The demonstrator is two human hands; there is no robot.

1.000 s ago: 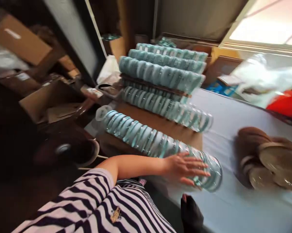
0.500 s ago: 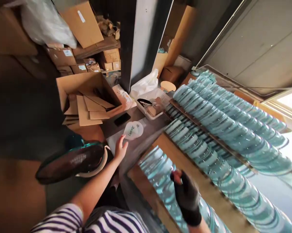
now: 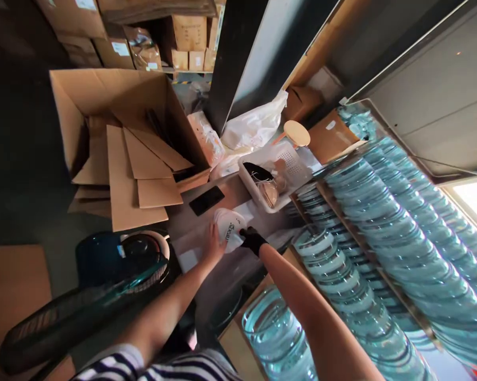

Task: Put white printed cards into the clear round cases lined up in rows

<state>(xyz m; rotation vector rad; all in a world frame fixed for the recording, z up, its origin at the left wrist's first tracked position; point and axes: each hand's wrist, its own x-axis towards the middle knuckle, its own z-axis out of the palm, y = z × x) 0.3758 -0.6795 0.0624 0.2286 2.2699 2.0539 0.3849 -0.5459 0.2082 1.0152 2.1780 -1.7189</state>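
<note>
A round white label disc (image 3: 229, 231) with dark lettering lies on the grey table (image 3: 226, 270). My bare left hand (image 3: 212, 244) touches its left edge. My right hand (image 3: 253, 239), in a black glove, grips its right edge. Both arms reach forward from my striped shirt. Long rows of stacked clear glass lids (image 3: 385, 248) lie on their sides on brown boards (image 3: 230, 338) to the right, and one row (image 3: 278, 338) ends just below my right forearm.
A black phone (image 3: 207, 200) lies beyond the disc. A white basket (image 3: 276, 174) with small items sits to its right. An open cardboard box (image 3: 119, 132) with flat card sheets stands at the left. A dark fan (image 3: 103, 286) sits low left.
My view has swung left from the glass rows to the table end. My left hand left the glass stack and reached the white disc; my gloved right hand joined it there.
</note>
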